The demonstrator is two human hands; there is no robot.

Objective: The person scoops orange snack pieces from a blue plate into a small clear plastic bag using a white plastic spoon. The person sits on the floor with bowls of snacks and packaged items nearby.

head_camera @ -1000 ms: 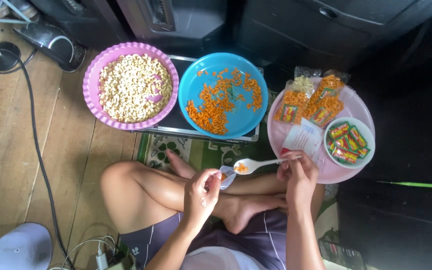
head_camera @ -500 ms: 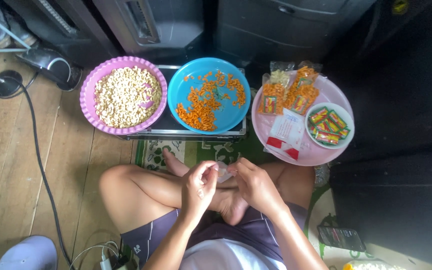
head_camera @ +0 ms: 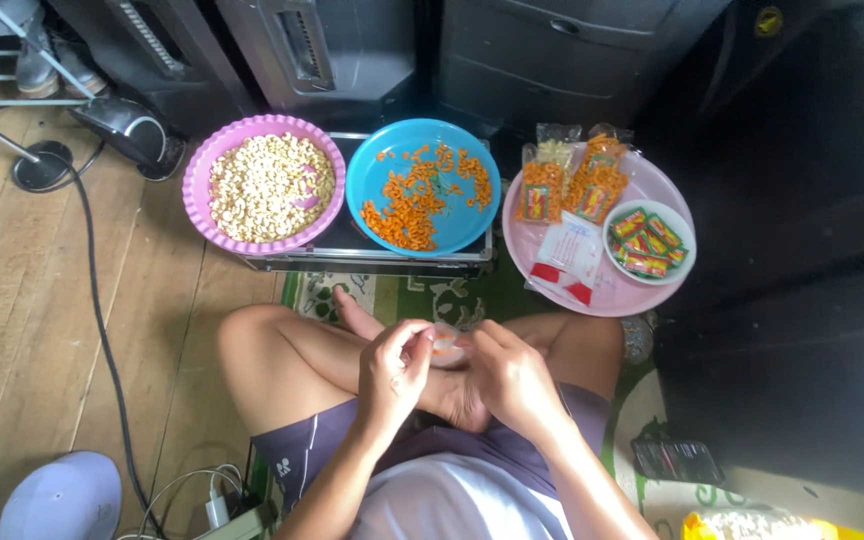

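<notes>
So, quick rundown of what's on screen:

Step in hand: looks like fiddling with a small clear packet (head_camera: 444,345) holding a bit of orange snack, pinched over the lap between both hands.
Left hand (head_camera: 393,372): fingers curled in, thumb and forefinger nipping the packet's left edge.
Right hand (head_camera: 512,378): also closed, fingertips on the packet's right side; can't tell how firm that grip is.
Where the packet is: above the crossed legs, well apart from the bowls.
Around: purple bowl (head_camera: 264,128) of pale puffs, blue bowl (head_camera: 422,135) of orange bits just beside it, pink tray (head_camera: 642,295) with filled packets (head_camera: 572,185) and a small white bowl (head_camera: 687,235) of wrapped sweets.
Next move calls for: my guess, a steady two-sided pinch so nothing spills.
</notes>
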